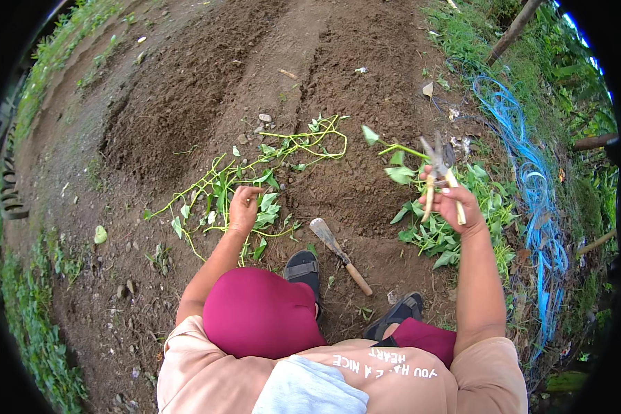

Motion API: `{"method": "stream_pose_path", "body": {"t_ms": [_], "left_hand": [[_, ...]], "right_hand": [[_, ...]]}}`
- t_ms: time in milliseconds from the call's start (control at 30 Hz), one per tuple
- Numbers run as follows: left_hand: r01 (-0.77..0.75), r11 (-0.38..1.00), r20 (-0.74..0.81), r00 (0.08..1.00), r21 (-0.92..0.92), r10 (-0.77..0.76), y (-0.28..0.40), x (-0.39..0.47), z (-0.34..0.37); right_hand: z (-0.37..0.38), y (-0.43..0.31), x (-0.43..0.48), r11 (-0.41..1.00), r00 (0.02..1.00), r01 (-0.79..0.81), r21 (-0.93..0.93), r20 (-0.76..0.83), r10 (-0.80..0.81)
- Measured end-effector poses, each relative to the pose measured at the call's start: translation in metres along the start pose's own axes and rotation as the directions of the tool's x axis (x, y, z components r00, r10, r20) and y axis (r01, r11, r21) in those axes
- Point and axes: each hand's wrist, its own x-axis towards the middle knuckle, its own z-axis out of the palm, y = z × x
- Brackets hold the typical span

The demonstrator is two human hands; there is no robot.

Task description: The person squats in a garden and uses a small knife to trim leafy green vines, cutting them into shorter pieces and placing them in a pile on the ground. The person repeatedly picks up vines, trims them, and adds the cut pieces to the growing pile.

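Note:
My right hand [458, 204] grips pruning shears [437, 173] with pale yellow handles, their blades pointing up and away from me. A short leafy vine cutting [403, 150] sticks out to the left beside the blades, and appears to be in the same hand. Beneath that hand lies a heap of green leafy cuttings [447, 240]. My left hand [244, 208], fingers curled, is over a spread of long vines [227, 181] with few leaves on many stems; whether it pinches one is hidden. Between my feet lies a wide-bladed hand tool [341, 253] with a wooden handle.
Loosened brown soil [186, 98] stretches ahead in raised beds. Tangled blue plastic twine [533, 191] runs along the right, beside grass and a wooden post [515, 31]. Small stones [265, 118] lie beyond the vines. My sandalled feet [302, 266] stand close to the hand tool.

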Motion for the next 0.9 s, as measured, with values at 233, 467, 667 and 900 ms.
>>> {"method": "stream_pose_path", "body": {"t_ms": [233,467,667,900], "left_hand": [[0.208,0.634,0.106,0.901,0.745,-0.42,-0.048,-0.034,-0.062],[0.162,0.548,0.106,0.899,0.821,-0.425,-0.06,-0.053,-0.057],[0.526,0.615,0.15,0.817,-0.587,-0.556,-0.014,0.02,-0.058],[0.65,0.324,0.567,0.759,-0.688,-0.319,0.076,0.045,-0.009]], "right_hand": [[-0.109,-0.039,-0.08,0.966,0.807,0.204,-0.159,-0.532,-0.257],[-0.15,0.014,-0.097,0.945,0.489,-0.242,-0.221,-0.869,-0.078],[-0.089,0.029,-0.041,0.894,0.445,0.059,-0.443,-0.79,-0.421],[0.061,0.064,0.036,0.989,0.996,-0.012,-0.15,-0.089,-0.001]]}}
